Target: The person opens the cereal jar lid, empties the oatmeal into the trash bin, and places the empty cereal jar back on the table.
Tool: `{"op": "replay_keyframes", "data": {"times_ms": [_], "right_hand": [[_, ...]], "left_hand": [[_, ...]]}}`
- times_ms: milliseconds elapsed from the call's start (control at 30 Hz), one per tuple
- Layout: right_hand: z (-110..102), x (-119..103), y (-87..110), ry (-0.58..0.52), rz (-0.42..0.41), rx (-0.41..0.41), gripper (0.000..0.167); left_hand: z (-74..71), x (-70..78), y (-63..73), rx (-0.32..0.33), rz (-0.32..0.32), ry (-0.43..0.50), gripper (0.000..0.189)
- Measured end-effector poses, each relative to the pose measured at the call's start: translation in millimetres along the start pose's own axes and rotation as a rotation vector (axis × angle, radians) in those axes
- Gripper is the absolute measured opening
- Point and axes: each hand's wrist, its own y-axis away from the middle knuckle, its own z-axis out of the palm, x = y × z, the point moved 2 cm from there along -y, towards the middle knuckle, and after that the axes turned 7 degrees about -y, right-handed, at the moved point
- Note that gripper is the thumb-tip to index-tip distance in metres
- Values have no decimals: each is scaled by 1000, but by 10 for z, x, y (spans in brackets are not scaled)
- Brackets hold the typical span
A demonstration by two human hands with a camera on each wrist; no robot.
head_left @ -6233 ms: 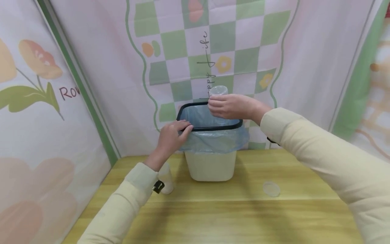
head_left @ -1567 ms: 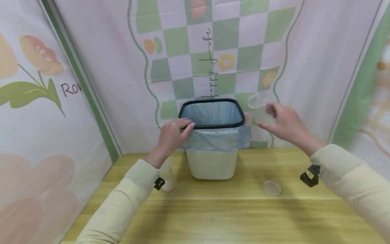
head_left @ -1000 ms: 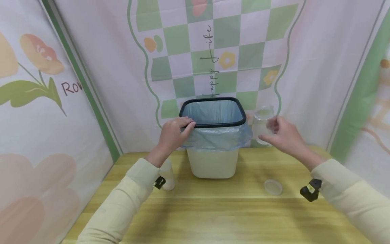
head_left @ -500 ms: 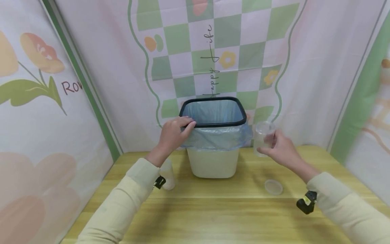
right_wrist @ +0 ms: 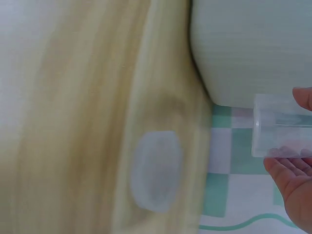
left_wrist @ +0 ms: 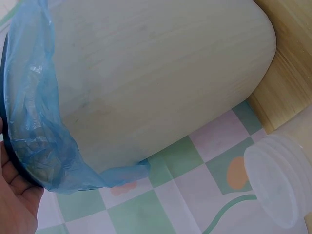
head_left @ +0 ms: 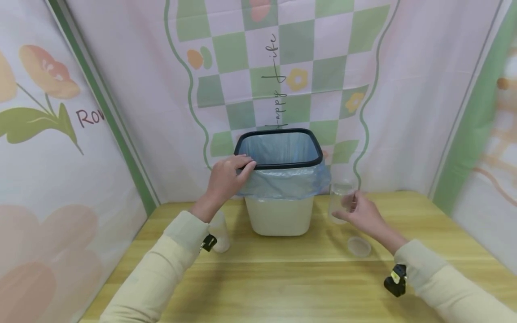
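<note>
My left hand [head_left: 226, 177] grips the black rim [head_left: 291, 165] of a cream trash bin [head_left: 280, 217] at its near left corner. A blue bin bag [head_left: 282, 184] lines the bin and folds down outside. To the right of the bin, my right hand [head_left: 361, 215] holds a clear plastic jar [right_wrist: 265, 126] upright between thumb and fingers. Its mouth is uncovered and nothing shows inside. In the right wrist view the jar's base stands a little above the tabletop. A round translucent lid [head_left: 359, 246] lies flat on the table, just in front of the jar.
Behind the left wrist stands a whitish, capped jar [head_left: 220, 233], partly hidden by the sleeve. The wooden table [head_left: 278, 287] ends at the back against a printed curtain [head_left: 145, 89]. A left side curtain [head_left: 44, 170] borders the table.
My right hand brought the clear jar from over the bin out to the right, then lowered it toward the table beside the bin. My left hand stays on the rim.
</note>
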Motion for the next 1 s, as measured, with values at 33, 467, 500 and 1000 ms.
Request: {"op": "replay_keyframes", "data": {"times_ms": [33, 467, 500, 1000], "right_hand": [[17, 26, 5, -5, 5, -4, 61], [166, 278, 92, 0, 55, -29, 70], [177, 292, 101, 3, 62, -33, 69], [266, 414, 156, 32, 93, -70, 68]], "left_hand": [[0, -1, 2, 2, 0, -2, 23], [6, 3, 4, -4, -5, -8, 24], [7, 2, 4, -4, -5, -8, 24], [5, -5, -3, 22, 18, -16, 21]]}}
